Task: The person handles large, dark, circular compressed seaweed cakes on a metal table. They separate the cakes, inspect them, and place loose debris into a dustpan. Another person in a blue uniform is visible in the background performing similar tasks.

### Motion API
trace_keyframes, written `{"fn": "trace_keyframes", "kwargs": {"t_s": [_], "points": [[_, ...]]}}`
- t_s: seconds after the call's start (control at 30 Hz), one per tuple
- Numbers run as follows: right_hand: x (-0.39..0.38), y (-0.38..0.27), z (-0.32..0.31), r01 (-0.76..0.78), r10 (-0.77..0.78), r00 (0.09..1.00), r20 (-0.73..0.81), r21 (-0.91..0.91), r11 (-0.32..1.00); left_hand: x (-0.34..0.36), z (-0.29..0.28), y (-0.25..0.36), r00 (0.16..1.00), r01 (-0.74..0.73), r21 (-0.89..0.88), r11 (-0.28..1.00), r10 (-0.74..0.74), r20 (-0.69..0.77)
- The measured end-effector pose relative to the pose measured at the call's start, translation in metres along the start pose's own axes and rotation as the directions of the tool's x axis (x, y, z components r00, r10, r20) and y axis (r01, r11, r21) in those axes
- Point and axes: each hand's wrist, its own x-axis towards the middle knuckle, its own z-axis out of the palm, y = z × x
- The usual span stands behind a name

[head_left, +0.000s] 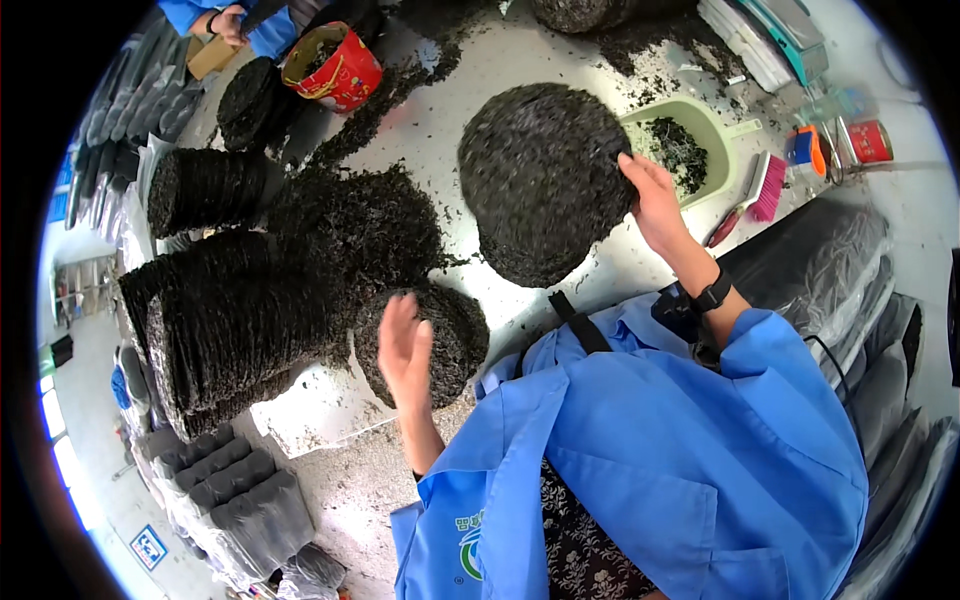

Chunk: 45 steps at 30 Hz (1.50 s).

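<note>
A round, dark sheet of dried seaweed (545,185) is held by its right edge in my right hand (657,205), thumb on top, tilted over the white table. It is slightly blurred by motion. My left hand (405,355) is open, thumb apart from the fingers, with blurred fingertips, over another round of dried seaweed (455,345) near the table's front edge. To the left, long rows of seaweed rounds (240,325) lean on edge, packed together. A loose heap of shredded seaweed (365,225) lies between these rows and the held sheet.
A pale green dustpan (715,150) with seaweed scraps and a pink-bristled brush (768,188) lie at the right. Farther off stand a red bucket (350,75) and a teal scale (800,50). Bagged seaweed (810,260) is stacked at right. A co-worker's hand (228,25) shows at far left.
</note>
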Motion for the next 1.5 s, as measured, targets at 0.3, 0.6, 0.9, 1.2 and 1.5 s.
{"fn": "trace_keyframes", "kwargs": {"t_s": [0.3,0.6,0.9,1.2,1.5], "points": [[-0.026,0.003,0.022,-0.285,0.264,0.931,0.253,0.049,0.957,0.027,0.052,-0.001,0.95,0.301,-0.684,0.664,-0.148,0.275],[-0.044,0.023,0.077,-0.02,0.059,0.95,0.305,-0.129,0.991,0.005,0.09,0.026,0.928,0.346,-0.857,0.382,-0.002,0.373],[-0.044,0.019,0.077,0.339,-0.148,0.915,0.375,-0.518,0.785,0.005,0.089,0.017,0.931,0.304,-0.834,0.461,0.045,0.364],[-0.031,0.028,0.064,0.454,-0.246,0.885,0.396,-0.613,0.646,0.002,0.086,0.0,0.848,0.483,-0.522,0.703,-0.228,0.478],[-0.003,0.018,0.019,-0.189,0.179,0.952,0.247,0.019,0.982,0.018,0.093,0.013,0.89,0.455,-0.865,0.209,-0.093,0.446]]}}
